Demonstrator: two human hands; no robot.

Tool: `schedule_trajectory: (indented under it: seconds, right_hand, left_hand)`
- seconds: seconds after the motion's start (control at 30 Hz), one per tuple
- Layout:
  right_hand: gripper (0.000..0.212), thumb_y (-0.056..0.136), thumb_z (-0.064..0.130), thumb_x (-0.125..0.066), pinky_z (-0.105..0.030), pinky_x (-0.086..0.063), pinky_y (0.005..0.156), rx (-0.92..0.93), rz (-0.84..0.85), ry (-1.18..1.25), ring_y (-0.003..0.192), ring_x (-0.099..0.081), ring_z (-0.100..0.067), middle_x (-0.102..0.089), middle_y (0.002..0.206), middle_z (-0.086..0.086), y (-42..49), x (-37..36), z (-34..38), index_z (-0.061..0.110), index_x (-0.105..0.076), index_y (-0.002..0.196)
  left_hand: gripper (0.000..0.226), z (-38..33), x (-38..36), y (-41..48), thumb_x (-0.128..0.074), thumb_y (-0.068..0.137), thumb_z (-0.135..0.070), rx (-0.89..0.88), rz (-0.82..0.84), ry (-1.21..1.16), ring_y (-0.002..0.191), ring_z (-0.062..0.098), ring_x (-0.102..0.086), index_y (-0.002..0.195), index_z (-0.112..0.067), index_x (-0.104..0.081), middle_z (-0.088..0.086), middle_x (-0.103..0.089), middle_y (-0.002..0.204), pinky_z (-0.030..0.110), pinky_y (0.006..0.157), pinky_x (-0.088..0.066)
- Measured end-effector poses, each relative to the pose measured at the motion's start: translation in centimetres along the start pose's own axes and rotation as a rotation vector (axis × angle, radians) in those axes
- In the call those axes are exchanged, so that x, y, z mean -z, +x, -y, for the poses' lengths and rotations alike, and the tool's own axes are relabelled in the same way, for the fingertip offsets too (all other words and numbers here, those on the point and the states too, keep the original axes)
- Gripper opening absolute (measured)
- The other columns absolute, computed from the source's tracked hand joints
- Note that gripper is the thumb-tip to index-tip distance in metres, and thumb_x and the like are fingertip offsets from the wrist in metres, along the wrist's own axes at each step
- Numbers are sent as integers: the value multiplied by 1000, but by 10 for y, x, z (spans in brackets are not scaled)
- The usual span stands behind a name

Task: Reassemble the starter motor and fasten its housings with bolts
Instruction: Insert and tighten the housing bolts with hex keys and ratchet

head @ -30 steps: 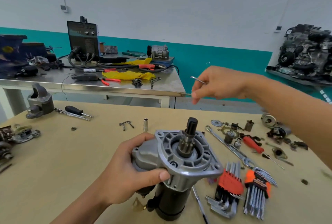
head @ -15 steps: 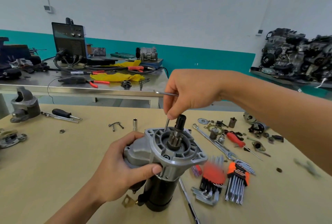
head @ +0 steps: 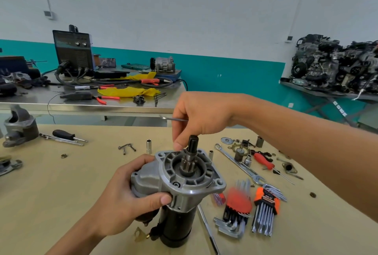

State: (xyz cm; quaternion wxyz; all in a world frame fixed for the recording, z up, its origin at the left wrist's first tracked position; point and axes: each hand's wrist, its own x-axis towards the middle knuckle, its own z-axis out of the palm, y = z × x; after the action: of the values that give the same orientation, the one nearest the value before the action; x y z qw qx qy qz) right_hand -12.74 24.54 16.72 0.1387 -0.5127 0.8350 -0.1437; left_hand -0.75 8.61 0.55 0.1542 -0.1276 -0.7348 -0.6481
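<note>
No legible lettering on the welder (head: 73, 56), hex-key holders (head: 266, 198) or starter motor (head: 184, 190)

Welder (head: 73, 54), yellow rag (head: 126, 92) on steel bench (head: 81, 107); engine (head: 335, 66) right.

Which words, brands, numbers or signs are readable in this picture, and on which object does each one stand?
No text can be read.
Welding machine: panel markings too small.
Orange hex key holder: print blurred.
White tag on the engine: too small.
Starter motor: no marking visible.
</note>
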Motion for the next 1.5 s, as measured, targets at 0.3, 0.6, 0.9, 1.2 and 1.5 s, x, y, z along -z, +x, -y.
schedule_trajectory:
  seconds: [0.3, 0.6, 0.9, 1.2, 1.5]
  right_hand:
    - [13, 78, 37, -82, -24, -48, 69, -42, -27, 70, 62, -56, 6, -72, 68, 12, 0, -16, -14, 27, -77, 73]
    - [16, 81, 34, -81, -13, -49, 59, 4, -132, 222, 61, -60, 2, -69, 64, 11, -2, -35, -25, 25, -75, 70]
    - [18, 83, 32, -80, -10, -47, 62, -3, -194, 311, 65, -61, 3, -69, 68, 11, -1, -46, -34, 15, -76, 78]
    - [24, 102, 15, -51, -21, -27, 46, 11, -212, 692, 53, -39, -6, -59, 77, -9, -5, -27, -30, 1, -70, 96]
    - [21, 102, 10, -48, -20, -41, 59, 301, -459, 1001, 69, -53, -9, -60, 75, 2, 0, -23, -33, 11, -67, 91]
  left_hand:
    - [52, -4, 1, 3, -89, 67, -31, 20, 86, -39, 97, 35, -71, 113, -22, -68, 17, -72, 109, 33, 83, -58]
    - [60, -1, 4, 5, -84, 69, -23, 17, 123, -74, 109, 29, -69, 126, -27, -66, 11, -72, 120, 26, 89, -55]
    - [52, 1, 6, 6, -81, 72, -10, -8, 139, -57, 107, 29, -70, 123, -16, -67, 14, -72, 117, 25, 87, -55]
    - [53, 3, 8, 7, -79, 74, -17, -27, 182, -54, 112, 32, -67, 125, -11, -66, 16, -70, 121, 29, 93, -53]
    - [47, 2, 12, 13, -74, 78, -15, -5, 269, -55, 115, 31, -65, 124, -9, -65, 15, -69, 124, 27, 95, -51]
